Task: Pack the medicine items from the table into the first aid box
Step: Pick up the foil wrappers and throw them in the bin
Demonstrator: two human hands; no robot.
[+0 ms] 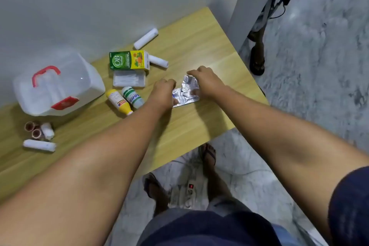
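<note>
Foil strips (185, 94) lie flat on table (199, 126), approx centre, w/ both hands on them. Left hand (163, 94) pinches near-left edge; right hand (205, 82) fingers curled on far corner, thumb pressing foil. Prob v. light, thin, slick, creases easily; best lifted by edges, stacked together. Box (58, 86) sits shut, well left.

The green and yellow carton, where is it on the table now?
In the head view the carton lies left of the hands, near the wall, between a white roll on its right and the first aid box further left.
</note>
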